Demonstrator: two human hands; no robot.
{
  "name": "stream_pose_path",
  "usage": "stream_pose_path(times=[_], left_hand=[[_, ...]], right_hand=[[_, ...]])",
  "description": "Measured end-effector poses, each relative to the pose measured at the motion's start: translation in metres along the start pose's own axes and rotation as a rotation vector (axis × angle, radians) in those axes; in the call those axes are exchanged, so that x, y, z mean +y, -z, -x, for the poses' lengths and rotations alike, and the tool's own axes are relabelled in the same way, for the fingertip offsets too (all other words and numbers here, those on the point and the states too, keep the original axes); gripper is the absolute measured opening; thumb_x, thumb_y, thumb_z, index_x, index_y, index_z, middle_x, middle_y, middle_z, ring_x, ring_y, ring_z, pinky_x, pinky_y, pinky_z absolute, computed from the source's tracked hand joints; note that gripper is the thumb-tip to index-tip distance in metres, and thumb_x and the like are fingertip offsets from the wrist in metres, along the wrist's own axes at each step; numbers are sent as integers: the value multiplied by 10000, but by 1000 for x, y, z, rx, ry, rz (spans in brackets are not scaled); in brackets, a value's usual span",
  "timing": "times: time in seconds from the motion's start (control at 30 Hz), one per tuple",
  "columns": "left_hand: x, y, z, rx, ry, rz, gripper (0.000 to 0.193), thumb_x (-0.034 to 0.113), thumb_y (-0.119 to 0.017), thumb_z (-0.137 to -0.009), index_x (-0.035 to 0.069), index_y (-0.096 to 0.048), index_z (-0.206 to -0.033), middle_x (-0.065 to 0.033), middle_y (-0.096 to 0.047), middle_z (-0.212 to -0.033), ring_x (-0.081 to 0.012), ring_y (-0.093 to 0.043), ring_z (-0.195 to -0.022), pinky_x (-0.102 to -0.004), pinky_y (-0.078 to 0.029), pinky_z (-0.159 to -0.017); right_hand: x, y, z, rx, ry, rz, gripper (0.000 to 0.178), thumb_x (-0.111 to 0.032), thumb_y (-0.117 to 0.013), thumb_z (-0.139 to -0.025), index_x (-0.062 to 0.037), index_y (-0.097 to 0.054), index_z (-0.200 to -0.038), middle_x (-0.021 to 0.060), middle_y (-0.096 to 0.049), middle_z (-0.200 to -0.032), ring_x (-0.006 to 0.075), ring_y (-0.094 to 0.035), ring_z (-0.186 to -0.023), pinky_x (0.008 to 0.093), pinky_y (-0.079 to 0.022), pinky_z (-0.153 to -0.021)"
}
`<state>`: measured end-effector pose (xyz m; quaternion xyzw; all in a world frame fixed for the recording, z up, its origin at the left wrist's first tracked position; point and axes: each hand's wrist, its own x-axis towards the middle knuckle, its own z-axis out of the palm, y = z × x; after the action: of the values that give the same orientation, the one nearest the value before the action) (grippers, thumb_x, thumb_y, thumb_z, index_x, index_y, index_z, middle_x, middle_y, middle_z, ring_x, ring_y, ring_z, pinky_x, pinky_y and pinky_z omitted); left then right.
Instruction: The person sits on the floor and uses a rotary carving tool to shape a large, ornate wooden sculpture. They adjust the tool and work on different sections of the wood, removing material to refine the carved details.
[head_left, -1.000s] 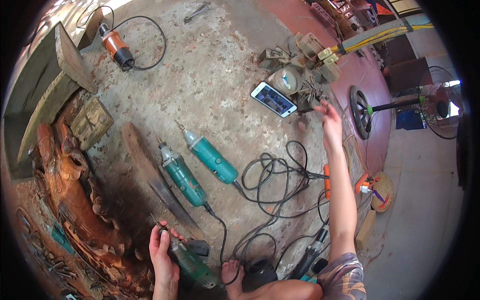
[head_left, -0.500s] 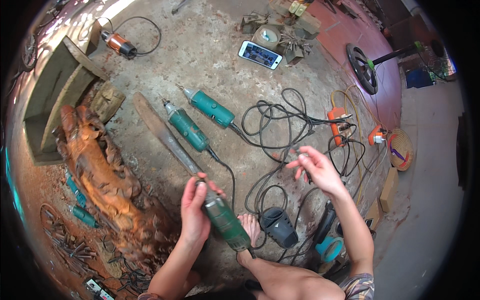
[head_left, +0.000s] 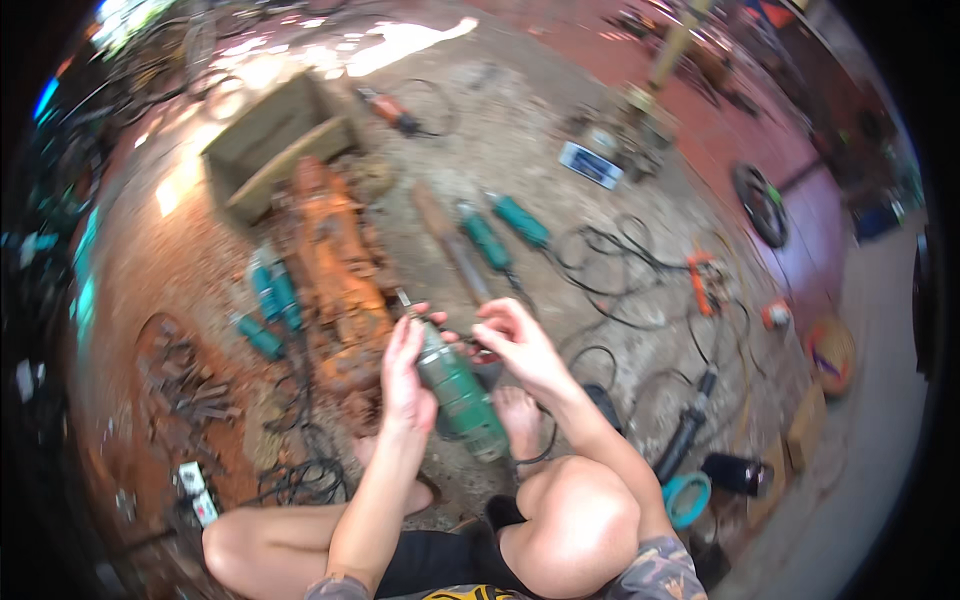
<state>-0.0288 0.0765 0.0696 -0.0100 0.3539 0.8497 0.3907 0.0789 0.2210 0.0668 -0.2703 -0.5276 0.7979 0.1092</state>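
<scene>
My left hand (head_left: 408, 375) is wrapped around the front end of a green die grinder (head_left: 458, 400). A thin metal bit (head_left: 403, 297) sticks out of its tip, angled away from me. My right hand (head_left: 518, 345) is just right of the grinder's nose, its fingers curled and pinched together near the left fingertips. Blur hides what they hold. Left of the hands lies a carved orange-brown wood piece (head_left: 340, 270). Beyond them are a long wooden-handled blade (head_left: 447, 240) and two more green grinders (head_left: 485, 238) on the floor.
Black cords (head_left: 625, 265) run from an orange power strip (head_left: 705, 285) on the right. A phone (head_left: 590, 165) lies far off. Left are more green tools (head_left: 260, 338), loose bits (head_left: 195, 385) and a white power strip (head_left: 197, 495). A black tool with a turquoise disc (head_left: 688, 500) lies near my right knee.
My right hand has come left from over the cords to the grinder's nose. The view has swung left, showing more of the floor there. My left hand still holds the grinder.
</scene>
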Motion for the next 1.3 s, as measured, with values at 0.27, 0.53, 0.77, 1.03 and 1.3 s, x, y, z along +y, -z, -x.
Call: stream_pose_path(times=[0.27, 0.53, 0.77, 1.03, 1.3], left_hand=[[31, -45, 11, -21, -368, -177, 369, 197, -664, -1046, 34, -585, -1368, -72, -667, -1152, -173, -686, -1034, -314, -552, -899], [184, -39, 2, -136, -693, -719, 319, 126, -774, -943, 13, -684, -1228, -98, -777, -1048, -169, -729, -985, -385, -539, -1029], [423, 126, 170, 207, -1035, -1027, 302, 252, -585, -1097, -2, -712, -1200, -95, -751, -1130, -127, -702, -906, -312, -578, -923], [380, 441, 486, 1513, -999, -460, 282, 202, -583, -1095, -45, -652, -1212, -167, -756, -1120, -228, -769, -902, -315, -623, -789], [336, 528, 465, 1464, -970, -444, 257, 128, -519, -1111, -45, -642, -1255, -192, -732, -1195, -248, -767, -999, -322, -609, -866]], right_hand=[[-4, -15, 64, -184, 178, 476, 1059, -142, -941, -780, -36, -301, -1617, 150, -619, -1364, 195, -600, -1244, 345, -508, -1043], [-16, 7, 119, -50, 250, 84, 605, -128, -832, -740, -13, -547, -1261, 114, -670, -979, 205, -667, -800, 319, -559, -762], [9, -38, 138, 140, 86, -123, 591, -9, -731, -753, -38, -531, -1309, 119, -641, -1071, 252, -661, -925, 385, -585, -835], [86, -121, 114, -107, -123, 311, 609, -1, -720, -745, -45, -526, -1321, 118, -639, -1079, 255, -659, -936, 392, -582, -851], [130, -148, 105, -230, -232, 540, 628, 7, -708, -738, -51, -520, -1334, 117, -637, -1086, 257, -656, -946, 399, -579, -867]])
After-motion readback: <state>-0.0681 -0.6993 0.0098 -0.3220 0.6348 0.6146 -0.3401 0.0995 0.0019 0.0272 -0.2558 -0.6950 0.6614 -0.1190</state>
